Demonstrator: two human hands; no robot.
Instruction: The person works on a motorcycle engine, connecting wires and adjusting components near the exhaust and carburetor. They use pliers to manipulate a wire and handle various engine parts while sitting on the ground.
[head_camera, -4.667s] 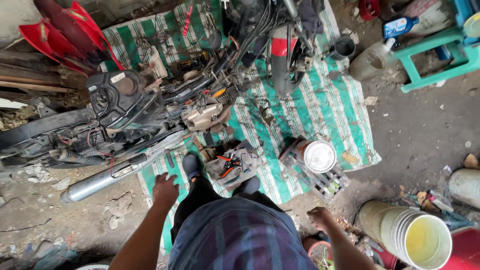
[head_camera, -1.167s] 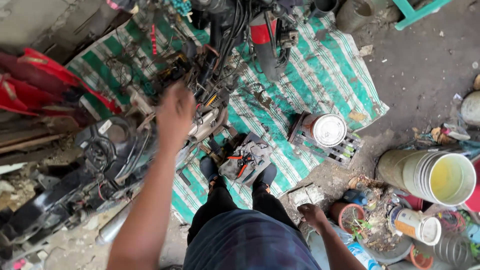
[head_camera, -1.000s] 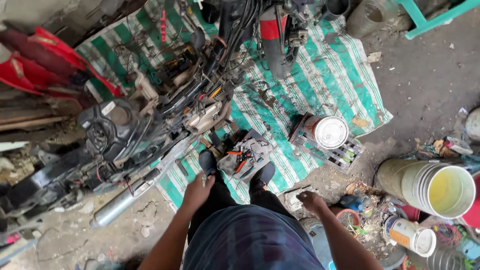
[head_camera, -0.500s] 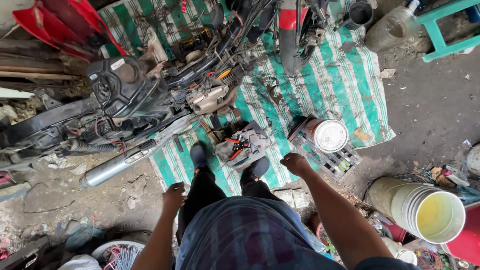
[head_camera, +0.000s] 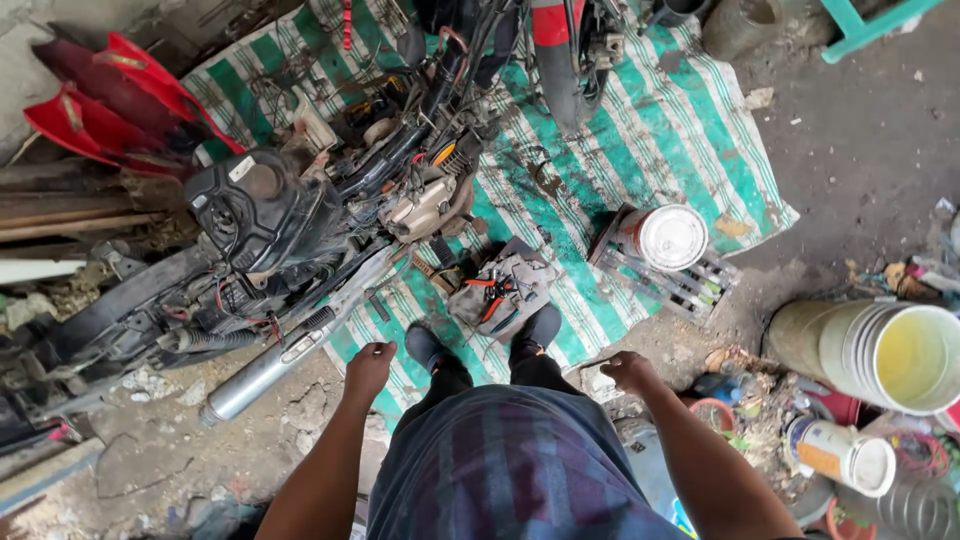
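Left hand: my left hand (head_camera: 368, 362) hangs in front of my left knee, fingers curled loosely inward, gripping nothing that I can see. It sits above the bare floor at the mat's near edge, near the silver exhaust (head_camera: 290, 352).

Right hand: my right hand (head_camera: 628, 371) is out to the right of my knee, fingers bent in a loose fist. I cannot tell if anything small is inside it. It hovers over the floor near a pale scrap (head_camera: 598, 381).

Feet: both dark shoes (head_camera: 482, 340) stand on the striped mat (head_camera: 690, 140), toes pointing toward the tool pouch (head_camera: 500, 290).

Tool pouch: grey, lying open on the mat just ahead of my shoes, red-handled pliers (head_camera: 484, 284) on top.

Motorcycle: the stripped motorcycle (head_camera: 300, 230) lies across the mat to my left, engine exposed, black seat part beside it, exhaust angled down toward my left hand.

Red panels: red body panels (head_camera: 110, 100) are stacked at upper left, off the mat.

Can: a metal can with a white lid (head_camera: 668, 237) rests on a small slatted rack (head_camera: 662, 272) at the mat's right edge, well ahead of my right hand.

Buckets: nested pale buckets (head_camera: 880, 352) lie on their side at right, with a smaller tin (head_camera: 838, 455) nearer me.
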